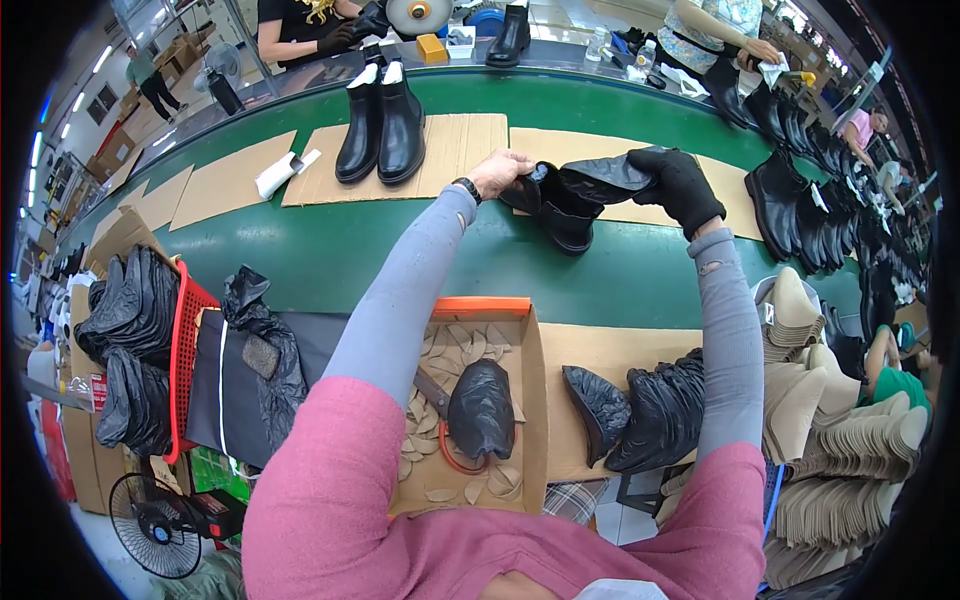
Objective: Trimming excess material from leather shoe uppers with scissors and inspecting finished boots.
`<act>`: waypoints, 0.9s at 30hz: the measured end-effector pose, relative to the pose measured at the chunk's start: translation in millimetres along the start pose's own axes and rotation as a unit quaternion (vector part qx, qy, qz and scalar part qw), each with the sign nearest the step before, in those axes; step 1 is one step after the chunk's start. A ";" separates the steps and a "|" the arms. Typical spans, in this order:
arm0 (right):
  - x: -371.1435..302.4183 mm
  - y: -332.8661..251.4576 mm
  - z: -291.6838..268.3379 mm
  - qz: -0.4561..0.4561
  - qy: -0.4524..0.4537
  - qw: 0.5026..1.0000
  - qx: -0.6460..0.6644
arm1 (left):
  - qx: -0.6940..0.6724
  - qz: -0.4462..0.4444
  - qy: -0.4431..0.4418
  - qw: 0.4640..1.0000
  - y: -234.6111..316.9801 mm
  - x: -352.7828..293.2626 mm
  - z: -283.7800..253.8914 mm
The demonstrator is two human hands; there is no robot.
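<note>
A black ankle boot (568,222) hangs over the green bench surface, its opening spread towards me. My left hand (500,174), bare, pinches the upper edge of its shaft. In a black glove, my right hand (682,190) is closed on a flat, rounded piece wrapped in black plastic (606,178), whose other end reaches the boot opening. Similar black-wrapped pieces (655,412) lie on cardboard below my right forearm. Another wrapped piece (483,408) sits in an orange-rimmed cardboard box (537,400) among many small beige offcuts.
A pair of black boots (380,125) stands on cardboard across the bench, near a white roll (285,175). More boots (800,210) line the right. Beige insoles (850,440) are stacked at lower right. At left are a red basket (190,350) and a fan (155,525). Co-workers stand opposite.
</note>
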State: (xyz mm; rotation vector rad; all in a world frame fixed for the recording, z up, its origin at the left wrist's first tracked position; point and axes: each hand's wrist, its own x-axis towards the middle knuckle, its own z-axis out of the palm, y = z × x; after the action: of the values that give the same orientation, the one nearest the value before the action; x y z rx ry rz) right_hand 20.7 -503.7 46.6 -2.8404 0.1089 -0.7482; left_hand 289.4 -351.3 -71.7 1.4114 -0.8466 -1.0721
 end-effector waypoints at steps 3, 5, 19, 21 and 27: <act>9.2 -5.6 2.9 0.039 -0.027 0.997 0.059 | 0.028 -0.002 0.027 0.999 8.3 -5.5 3.0; 17.4 -8.4 8.9 0.078 -0.064 0.990 0.101 | 0.063 0.002 0.053 0.997 15.5 -10.4 13.2; 88.4 -31.6 63.4 0.171 -0.021 0.984 -0.054 | 0.480 0.306 0.143 0.809 -1.8 -48.1 62.1; 74.3 -60.7 78.7 0.161 -0.086 0.983 -0.023 | 0.470 0.268 0.129 0.831 -3.1 -53.2 55.6; 34.6 -56.7 148.3 0.310 -0.003 0.950 0.040 | 0.432 0.280 0.107 0.851 -7.1 -49.4 50.6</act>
State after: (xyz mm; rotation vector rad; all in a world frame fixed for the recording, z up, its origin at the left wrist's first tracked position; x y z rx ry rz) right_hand 125.2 -426.5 -51.0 -2.4929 0.8962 -0.5780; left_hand 224.9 -321.5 -70.2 1.7776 -1.5562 -0.0307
